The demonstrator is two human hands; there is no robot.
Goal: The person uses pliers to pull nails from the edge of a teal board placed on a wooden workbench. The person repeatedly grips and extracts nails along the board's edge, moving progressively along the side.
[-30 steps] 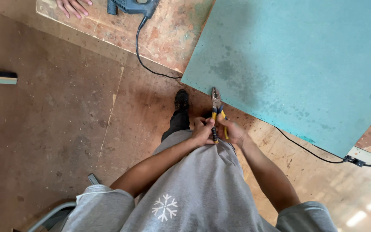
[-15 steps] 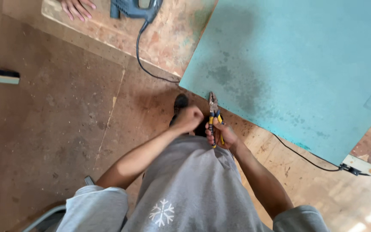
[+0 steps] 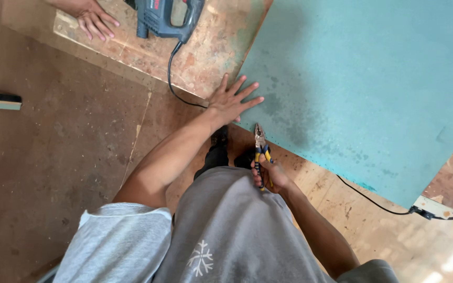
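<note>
Teal board [image 3: 373, 78] lay under the left hand [image 3: 230, 102], whose spread fingers pressed flat near its corner, while the right hand [image 3: 271, 175] stayed clamped on pliers [image 3: 260, 149], nose at the board's edge, gripping nothing visible.

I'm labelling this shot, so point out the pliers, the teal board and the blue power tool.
pliers [image 3: 261, 148]: head view, on the metal just below the jaws.
teal board [image 3: 373, 89]: head view, on its bare middle.
blue power tool [image 3: 163, 18]: head view, on its body, at the top edge.
</note>
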